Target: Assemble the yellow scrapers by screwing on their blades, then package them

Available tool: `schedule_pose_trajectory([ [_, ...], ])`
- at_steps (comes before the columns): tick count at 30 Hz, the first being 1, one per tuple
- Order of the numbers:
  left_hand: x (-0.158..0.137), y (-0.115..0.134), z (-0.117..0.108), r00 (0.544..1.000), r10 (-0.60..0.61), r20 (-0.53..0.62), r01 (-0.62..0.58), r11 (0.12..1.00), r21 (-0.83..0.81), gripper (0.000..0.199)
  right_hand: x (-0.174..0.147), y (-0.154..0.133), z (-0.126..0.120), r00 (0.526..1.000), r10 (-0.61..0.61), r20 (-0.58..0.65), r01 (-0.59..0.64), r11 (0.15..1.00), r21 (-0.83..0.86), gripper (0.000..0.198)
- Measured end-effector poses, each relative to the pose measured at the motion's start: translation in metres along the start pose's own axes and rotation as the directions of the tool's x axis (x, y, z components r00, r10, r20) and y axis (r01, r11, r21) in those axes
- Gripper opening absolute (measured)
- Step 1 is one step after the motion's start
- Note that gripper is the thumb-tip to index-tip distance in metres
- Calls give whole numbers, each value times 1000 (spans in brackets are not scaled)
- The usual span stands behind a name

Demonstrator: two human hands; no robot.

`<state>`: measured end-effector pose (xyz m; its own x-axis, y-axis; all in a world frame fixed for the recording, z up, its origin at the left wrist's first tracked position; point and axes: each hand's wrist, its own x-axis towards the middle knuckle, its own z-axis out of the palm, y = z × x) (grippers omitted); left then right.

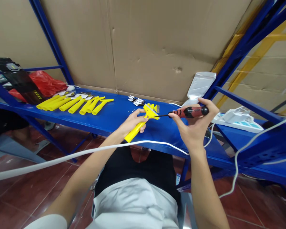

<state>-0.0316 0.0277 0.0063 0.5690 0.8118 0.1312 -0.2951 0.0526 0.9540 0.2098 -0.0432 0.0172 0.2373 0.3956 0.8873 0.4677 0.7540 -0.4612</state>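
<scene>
Screwdriver (188, 112) tip meets the head of the yellow scraper (143, 122), held above the blue bench (109, 117). Left hand (133, 122) clamps the scraper handle; right hand (196, 122) wraps the red-black grip. Best to keep the shaft square to the screw, press in firmly, and steady the scraper.

A row of yellow handles (73, 103) lies on the blue shelf (114, 119), near its left end. Behind them sit a red bag (46, 83) and a stack of black packets (16, 78). Small black-and-white blades (136, 100) lie near the middle. A clear plastic pouch (200, 86) leans against the cardboard wall (145, 41). A white cable (62, 157) crosses below the shelf's front edge.
</scene>
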Motion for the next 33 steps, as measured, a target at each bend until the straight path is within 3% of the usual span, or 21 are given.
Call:
schedule_pose_trajectory([
  [4, 0, -1, -1, 1000, -5, -11, 5, 1000, -14, 51, 3, 0, 7, 999, -20, -44, 23, 997, 76, 84],
  [8, 0, -3, -1, 999, -8, 46, 9, 1000, -6, 48, 3, -3, 6, 991, -61, -117, 62, 998, 11, 89],
  [11, 1, -4, -2, 999, -2, 38, 2, 1000, -3, 47, 3, -8, 0, 997, -78, -15, 78, 996, 30, 81],
  [14, 2, -3, -2, 1000, 8, -11, -8, 1000, -27, 48, 3, -13, -5, 989, -17, 147, 0, 993, 116, 71],
  [16, 2, -2, -2, 1000, 4, -15, -4, 999, -41, 48, 3, -13, -7, 989, 4, 145, -21, 993, 116, 71],
  [21, 1, -1, -1, 1000, -19, 1, 19, 1000, -16, 48, 2, -9, -8, 995, -103, 9, 104, 993, -59, 71],
  [27, 1, -3, -2, 1000, 0, -27, -1, 1000, -25, 50, 3, -11, -9, 983, -30, 179, 10, 993, 116, 61],
  [33, 0, 0, -1, 1000, -3, -8, 2, 1000, -10, 52, 3, -6, -10, 995, -89, 39, 90, 996, -19, 66],
])
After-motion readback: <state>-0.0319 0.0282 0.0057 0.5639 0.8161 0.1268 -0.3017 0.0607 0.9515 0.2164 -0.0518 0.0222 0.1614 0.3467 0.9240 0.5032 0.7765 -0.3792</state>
